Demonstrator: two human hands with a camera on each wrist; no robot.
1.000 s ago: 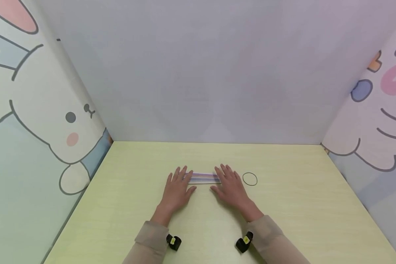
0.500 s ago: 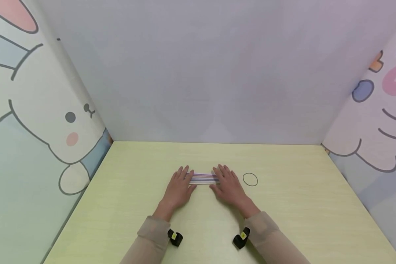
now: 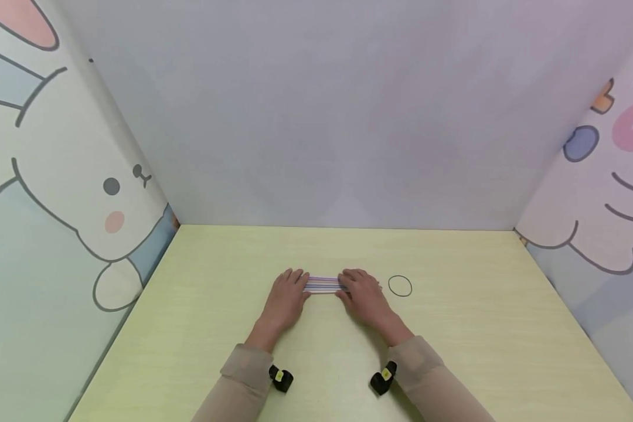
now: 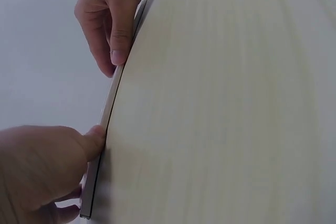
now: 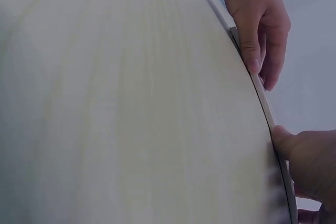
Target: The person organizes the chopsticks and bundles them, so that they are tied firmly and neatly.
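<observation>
Several thin sticks (image 3: 323,286) in purple, blue, white and dark tones lie side by side across the table, looking like one low grey bar (image 4: 112,98) in the left wrist view. My left hand (image 3: 286,299) holds their left end, thumb (image 4: 94,139) on the near side and fingers bent over the far side. At the right end my right hand (image 3: 366,298) grips in the same way, its thumb (image 5: 281,136) against the nearest stick. Both hands cover the stick ends in the head view. Just right of that hand lies a thin dark loop (image 3: 411,286), like an elastic band.
The pale wooden table (image 3: 190,328) runs back to a plain grey wall (image 3: 316,129). Side panels with a cartoon rabbit (image 3: 84,176) and a cartoon pig (image 3: 601,193) stand left and right. Small black cameras (image 3: 281,380) sit at both sleeve cuffs.
The fingers of both hands, straight and flat over the sticks before, have bent down round them. My hands have come slightly closer together. The dark loop stays in place.
</observation>
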